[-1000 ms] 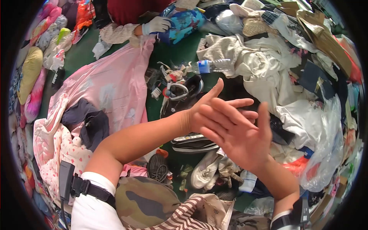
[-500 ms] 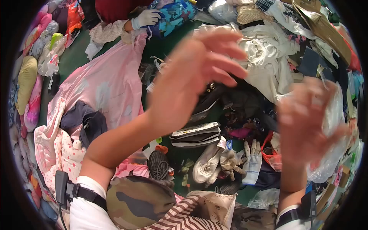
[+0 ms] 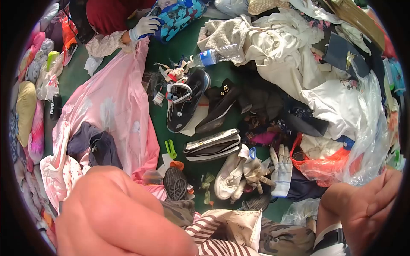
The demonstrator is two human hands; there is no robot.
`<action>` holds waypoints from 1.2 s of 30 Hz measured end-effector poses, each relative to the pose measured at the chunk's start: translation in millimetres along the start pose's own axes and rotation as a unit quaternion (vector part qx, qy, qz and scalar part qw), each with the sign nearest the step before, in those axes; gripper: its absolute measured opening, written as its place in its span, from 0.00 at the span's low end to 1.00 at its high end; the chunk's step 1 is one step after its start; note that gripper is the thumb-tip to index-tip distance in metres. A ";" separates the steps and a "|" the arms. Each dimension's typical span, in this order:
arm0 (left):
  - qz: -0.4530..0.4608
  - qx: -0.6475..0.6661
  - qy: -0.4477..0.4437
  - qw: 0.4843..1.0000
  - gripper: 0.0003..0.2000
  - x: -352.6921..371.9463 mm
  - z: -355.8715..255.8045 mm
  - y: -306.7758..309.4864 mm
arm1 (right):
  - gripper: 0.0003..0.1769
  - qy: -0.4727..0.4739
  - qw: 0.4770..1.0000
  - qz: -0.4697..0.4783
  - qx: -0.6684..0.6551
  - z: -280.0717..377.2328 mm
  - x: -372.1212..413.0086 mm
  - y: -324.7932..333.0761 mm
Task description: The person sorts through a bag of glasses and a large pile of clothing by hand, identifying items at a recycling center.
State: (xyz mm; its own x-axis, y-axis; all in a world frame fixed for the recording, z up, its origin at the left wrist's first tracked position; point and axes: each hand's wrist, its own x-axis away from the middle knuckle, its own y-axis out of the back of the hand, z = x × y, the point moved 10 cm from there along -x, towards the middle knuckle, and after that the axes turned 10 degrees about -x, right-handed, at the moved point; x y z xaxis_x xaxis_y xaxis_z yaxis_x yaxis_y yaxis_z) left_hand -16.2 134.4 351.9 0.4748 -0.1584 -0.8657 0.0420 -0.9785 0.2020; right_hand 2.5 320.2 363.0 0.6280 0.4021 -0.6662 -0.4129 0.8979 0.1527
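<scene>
My left hand and bent wrist loom large and blurred at the lower left, close to the camera. Its fingers do not show clearly. At the right edge my right hand is raised with the wrist bent, fingers partly visible and nothing seen in them. The nearest thing to it is a clear plastic bag over red netting. Between the hands lie a black-and-white pencil case, white canvas shoes, a dark knitted shoe and a pale work glove.
A pink sheet spreads across the left. Further off are a dark sneaker, a plastic bottle and heaped white cloth. Another person's gloved hand rests by a blue patterned bundle at the top.
Both my hands have moved from above the pile back toward me, the left down and left, the right down to the right edge. The sneaker and bottle are now uncovered.
</scene>
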 end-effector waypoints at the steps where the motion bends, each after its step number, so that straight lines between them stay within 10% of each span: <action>1: 0.002 -0.003 0.005 1.000 0.20 0.3 0.3 -2.6 | 0.28 -0.004 1.000 0.001 0.007 0.9 0.9 0.3; 17: 0.166 -0.142 0.009 0.976 0.15 11.0 8.4 -18.0 | 0.26 -0.096 0.991 -0.014 0.091 -8.0 26.7 10.7; 28: 0.124 -0.128 -0.052 0.983 0.15 9.6 12.8 -35.1 | 0.30 -0.084 0.990 -0.031 0.112 -13.1 40.6 20.6; 30: 0.259 -0.068 -0.050 0.962 0.13 13.8 21.9 -52.7 | 0.32 -0.092 0.982 -0.056 0.152 -12.3 45.3 26.7; 36: 0.286 -0.032 -0.042 0.957 0.01 36.1 42.2 -75.6 | 0.12 -0.025 0.980 -0.158 0.115 -38.2 74.9 46.0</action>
State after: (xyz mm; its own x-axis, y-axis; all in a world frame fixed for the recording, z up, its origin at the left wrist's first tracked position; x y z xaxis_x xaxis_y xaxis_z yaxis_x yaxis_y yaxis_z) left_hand -39.3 197.1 286.0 0.3642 -0.6785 -0.6380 -0.1492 -0.7187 0.6792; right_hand 5.4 384.8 292.2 0.7343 0.0996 -0.6715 -0.0362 0.9935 0.1077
